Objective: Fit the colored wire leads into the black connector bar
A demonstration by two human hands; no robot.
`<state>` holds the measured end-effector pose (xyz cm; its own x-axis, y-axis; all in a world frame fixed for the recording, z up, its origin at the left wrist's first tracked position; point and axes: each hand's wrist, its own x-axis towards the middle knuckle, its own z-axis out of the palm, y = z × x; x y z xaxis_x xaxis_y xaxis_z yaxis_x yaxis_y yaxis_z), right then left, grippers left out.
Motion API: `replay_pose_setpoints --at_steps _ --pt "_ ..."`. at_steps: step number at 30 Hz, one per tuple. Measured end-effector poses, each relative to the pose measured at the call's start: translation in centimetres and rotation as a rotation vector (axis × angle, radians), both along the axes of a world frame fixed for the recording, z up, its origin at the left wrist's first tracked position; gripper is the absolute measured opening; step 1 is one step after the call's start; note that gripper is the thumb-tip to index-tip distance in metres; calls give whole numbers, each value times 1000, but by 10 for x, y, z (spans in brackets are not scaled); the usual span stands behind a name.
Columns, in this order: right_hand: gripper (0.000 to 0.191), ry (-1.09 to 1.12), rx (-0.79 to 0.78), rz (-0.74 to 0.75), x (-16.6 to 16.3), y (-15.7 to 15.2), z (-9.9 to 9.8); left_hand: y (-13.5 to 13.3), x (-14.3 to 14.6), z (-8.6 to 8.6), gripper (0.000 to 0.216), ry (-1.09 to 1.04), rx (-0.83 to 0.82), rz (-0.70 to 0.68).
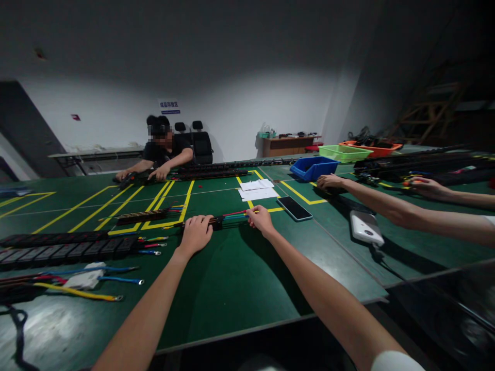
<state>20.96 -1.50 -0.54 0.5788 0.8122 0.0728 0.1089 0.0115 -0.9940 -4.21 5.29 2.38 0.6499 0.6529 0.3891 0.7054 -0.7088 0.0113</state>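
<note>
Wires (233, 215) run along the counter (232, 291), inward from its near edge; the left hand (196, 234) closes over their dark stretch, the right hand (260, 219) pinches their coloured end.

Single head-worn camera, looking forward and down from near side of green table (220, 293). Wearer's forearms (143, 309) enter at bottom edge of frame; left hand (196, 235) and right hand (261, 219) sit close, around mid-frame. View wide, reaching past table to co-worker (174, 149) opposite and wall (247, 98) behind.
</note>
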Motion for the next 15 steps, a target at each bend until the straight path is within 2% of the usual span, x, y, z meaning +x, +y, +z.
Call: replay_pose_setpoints --at_steps 5,9,15 --pt "29 -26 -24 -18 3 -1 -2 1 -1 0 43 -3 -25 -7" --pt "16 -14 -24 35 4 -1 -1 0 -1 1 43 -9 -25 -12" --pt "18 8 -18 53 5 0 -1 2 -1 0 43 -17 -18 -13"
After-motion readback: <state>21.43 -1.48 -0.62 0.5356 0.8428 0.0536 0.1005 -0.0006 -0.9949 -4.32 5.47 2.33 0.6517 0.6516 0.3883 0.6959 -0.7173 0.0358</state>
